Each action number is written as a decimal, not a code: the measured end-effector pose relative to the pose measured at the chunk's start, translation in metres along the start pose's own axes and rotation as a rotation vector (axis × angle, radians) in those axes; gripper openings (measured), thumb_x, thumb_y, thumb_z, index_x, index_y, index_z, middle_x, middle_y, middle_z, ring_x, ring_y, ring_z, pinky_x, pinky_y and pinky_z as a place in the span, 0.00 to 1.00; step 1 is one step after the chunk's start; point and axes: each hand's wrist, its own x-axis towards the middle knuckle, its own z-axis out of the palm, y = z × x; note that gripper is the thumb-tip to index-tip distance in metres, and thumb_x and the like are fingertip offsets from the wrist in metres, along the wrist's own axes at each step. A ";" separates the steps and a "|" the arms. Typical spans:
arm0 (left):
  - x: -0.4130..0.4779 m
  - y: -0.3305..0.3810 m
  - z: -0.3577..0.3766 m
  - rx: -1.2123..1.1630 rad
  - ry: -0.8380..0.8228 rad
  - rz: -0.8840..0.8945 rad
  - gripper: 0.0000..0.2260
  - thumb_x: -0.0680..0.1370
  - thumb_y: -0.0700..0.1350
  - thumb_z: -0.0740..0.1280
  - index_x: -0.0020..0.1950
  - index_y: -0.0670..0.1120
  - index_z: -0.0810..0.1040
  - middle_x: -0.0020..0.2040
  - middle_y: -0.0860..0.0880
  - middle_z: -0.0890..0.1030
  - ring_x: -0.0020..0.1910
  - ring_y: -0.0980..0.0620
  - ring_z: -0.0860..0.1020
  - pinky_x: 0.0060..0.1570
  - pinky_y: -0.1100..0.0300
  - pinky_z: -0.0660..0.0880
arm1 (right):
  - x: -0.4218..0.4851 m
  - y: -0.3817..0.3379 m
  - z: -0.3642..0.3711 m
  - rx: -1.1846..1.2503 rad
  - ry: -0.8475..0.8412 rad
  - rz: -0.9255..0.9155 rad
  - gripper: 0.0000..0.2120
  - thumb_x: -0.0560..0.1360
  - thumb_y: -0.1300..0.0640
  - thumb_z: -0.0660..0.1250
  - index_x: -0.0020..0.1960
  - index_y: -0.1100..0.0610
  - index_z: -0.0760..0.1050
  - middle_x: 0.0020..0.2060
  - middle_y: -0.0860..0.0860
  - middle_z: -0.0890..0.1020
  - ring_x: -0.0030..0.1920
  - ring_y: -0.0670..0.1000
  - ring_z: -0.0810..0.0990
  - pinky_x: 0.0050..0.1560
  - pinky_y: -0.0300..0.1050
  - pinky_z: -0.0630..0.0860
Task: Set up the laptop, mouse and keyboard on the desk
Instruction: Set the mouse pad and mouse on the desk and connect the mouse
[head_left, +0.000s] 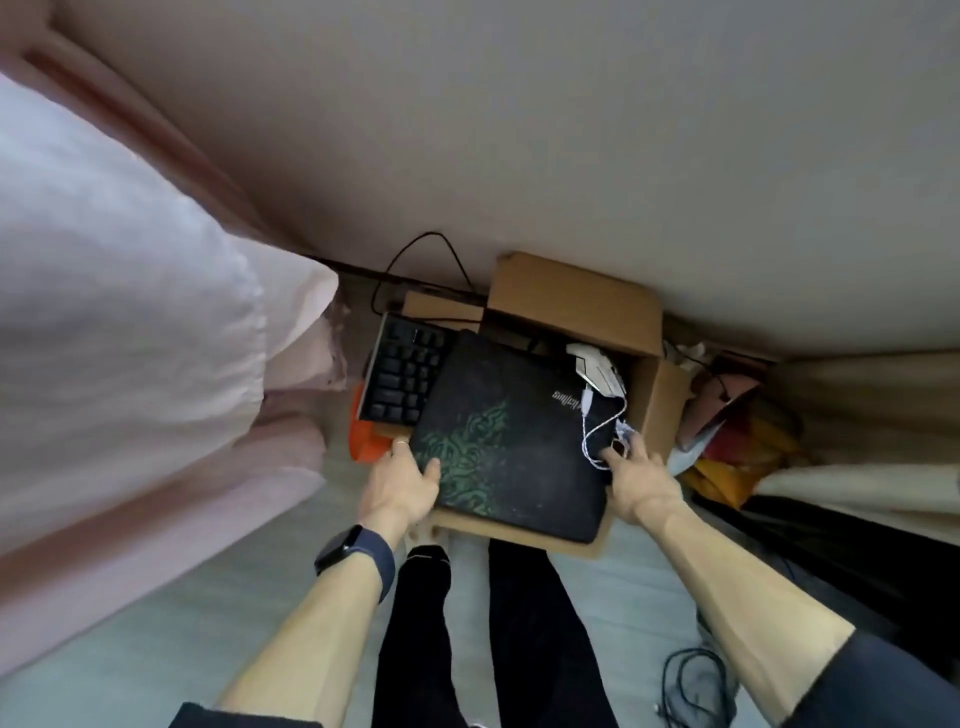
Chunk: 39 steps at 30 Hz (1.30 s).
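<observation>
Forearms, two, bare, reach in from the lower edge of the view; a wristwatch (349, 552) sits on the left one.

Left hand (402, 488): grips the near left corner of the mouse pad (509, 441), thumb on top and fingers beneath.

Right hand (631, 480): closed on the pad's right edge, with its fingers among the loops of a white cable (602, 423). Whether it also pinches the cable cannot be told.

Mouse pad: black with a green pattern. It lies across the open top of the cardboard box (574, 291) and covers most of it, its near edge over the box's near rim.

Mouse (597, 370): white, at the box's far right corner, touching the pad's far right corner. The white cable trails from it along the pad's right edge.

Keyboard (402, 371): black, at the box's far left corner, with its right part tucked under the pad.

Outside the box:
- an orange object (363, 439) just beside the left wall
- a heap of cloth (737, 431) to the right
- pale bedding (130, 312) well to the left
- a loose black cord (691, 680) on the floor by the right forearm

Status, as a judgement: very early — nothing is set up. Keyboard and mouse are not yet out of the box. Neither laptop nor desk is in view. The step in hand looks like lifting the pad clear to reach what lies under it — every placement is left to do.
</observation>
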 end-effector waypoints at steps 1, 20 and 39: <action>0.003 -0.004 0.003 0.010 0.000 0.017 0.23 0.81 0.56 0.60 0.70 0.43 0.68 0.63 0.41 0.78 0.61 0.38 0.76 0.54 0.50 0.75 | 0.000 -0.002 0.003 -0.006 0.019 0.028 0.24 0.77 0.59 0.61 0.72 0.48 0.65 0.75 0.55 0.55 0.67 0.63 0.68 0.65 0.56 0.72; -0.225 0.077 -0.126 0.197 -0.025 0.766 0.25 0.82 0.57 0.58 0.77 0.47 0.65 0.75 0.51 0.69 0.73 0.50 0.67 0.70 0.58 0.65 | -0.342 -0.001 -0.095 1.426 0.865 0.201 0.18 0.83 0.50 0.54 0.35 0.54 0.65 0.32 0.50 0.72 0.34 0.53 0.70 0.42 0.52 0.69; -0.570 0.144 0.059 0.859 -0.236 1.700 0.15 0.81 0.50 0.62 0.36 0.45 0.69 0.37 0.49 0.77 0.44 0.44 0.77 0.42 0.54 0.68 | -0.685 0.090 0.170 2.046 1.401 0.467 0.18 0.81 0.52 0.60 0.34 0.51 0.59 0.34 0.53 0.60 0.27 0.45 0.56 0.30 0.41 0.53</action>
